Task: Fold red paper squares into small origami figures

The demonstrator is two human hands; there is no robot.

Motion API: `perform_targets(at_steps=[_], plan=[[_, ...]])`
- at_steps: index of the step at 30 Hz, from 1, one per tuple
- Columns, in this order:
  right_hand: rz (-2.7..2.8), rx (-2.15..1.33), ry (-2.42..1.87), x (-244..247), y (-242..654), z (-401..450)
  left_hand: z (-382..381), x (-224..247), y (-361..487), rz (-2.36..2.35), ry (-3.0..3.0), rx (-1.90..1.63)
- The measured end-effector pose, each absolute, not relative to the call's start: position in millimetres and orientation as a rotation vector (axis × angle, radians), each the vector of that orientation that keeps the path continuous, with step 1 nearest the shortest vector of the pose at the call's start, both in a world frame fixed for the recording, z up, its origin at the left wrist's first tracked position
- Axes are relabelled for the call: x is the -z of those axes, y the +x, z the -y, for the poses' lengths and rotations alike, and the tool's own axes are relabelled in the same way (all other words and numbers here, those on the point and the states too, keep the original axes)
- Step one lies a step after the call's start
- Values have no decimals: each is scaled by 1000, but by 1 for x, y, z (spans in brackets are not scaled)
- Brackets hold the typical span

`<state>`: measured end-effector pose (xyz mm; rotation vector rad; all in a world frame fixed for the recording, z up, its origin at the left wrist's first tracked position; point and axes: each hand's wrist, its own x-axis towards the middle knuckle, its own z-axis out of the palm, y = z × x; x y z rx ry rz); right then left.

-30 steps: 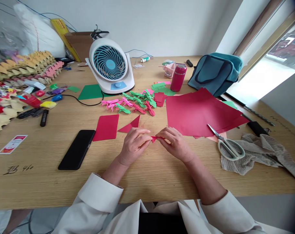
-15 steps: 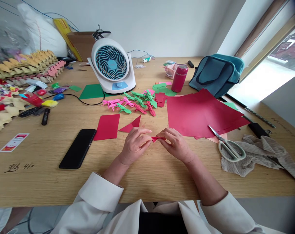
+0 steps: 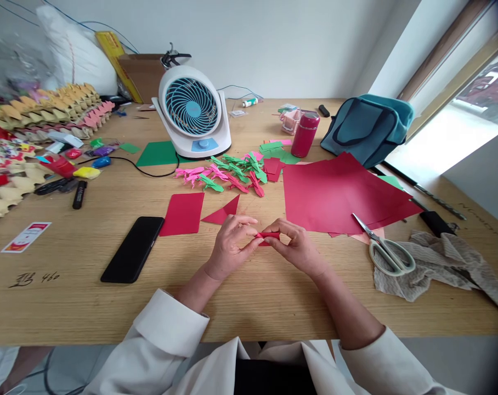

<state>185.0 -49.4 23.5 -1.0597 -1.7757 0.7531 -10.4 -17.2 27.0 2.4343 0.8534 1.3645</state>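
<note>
Between my two hands is a small folded red paper (image 3: 269, 235). My left hand (image 3: 232, 241) pinches its left end, and my right hand (image 3: 292, 241) grips the right end with thumb and fingers. Just beyond my left hand lies a red paper triangle (image 3: 223, 211). A stack of red rectangular sheets (image 3: 183, 214) sits left of it. Several folded paper figures in pink, green and red (image 3: 232, 173) are heaped farther back. Large red sheets (image 3: 335, 192) spread out to the right of my hands.
A black phone (image 3: 133, 249) lies at the left. Scissors (image 3: 386, 249) rest partly on a crumpled cloth (image 3: 422, 274) at the right. Behind stand a white fan (image 3: 195, 112), a red bottle (image 3: 305, 134) and a teal bag (image 3: 366, 129).
The view has shifted slightly. My fingers have moved on the small red paper, and more of it now shows between them and below.
</note>
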Motion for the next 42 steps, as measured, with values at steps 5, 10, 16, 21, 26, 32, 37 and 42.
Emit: perform_targets(at_steps=[5, 10, 16, 21, 26, 32, 37, 42], plan=[[1451, -1124, -983, -9, 180, 44, 21, -28, -7, -849, 2265, -1348], [1385, -1094, -1025, -2, 171, 44, 23, -26, -3, -1007, 2120, -1326], [1483, -886, -1154, -1, 164, 51, 24, -20, 0, -1104, 1895, -1232], [1258, -1031, -1120, 5, 161, 47, 24, -23, 2, -1101, 1810, -1205], [1064, -1388, -1023, 1, 160, 45, 22, -27, 0, -1157, 1821, -1192], [994, -1551, -1023, -5, 161, 45, 20, -26, -4, -1060, 1893, -1138], [965, -1578, -1007, -5, 162, 44, 16, -24, -6, -1022, 1943, -1103], [972, -1606, -988, -6, 164, 43, 15, -24, -6, -1034, 1983, -1089]])
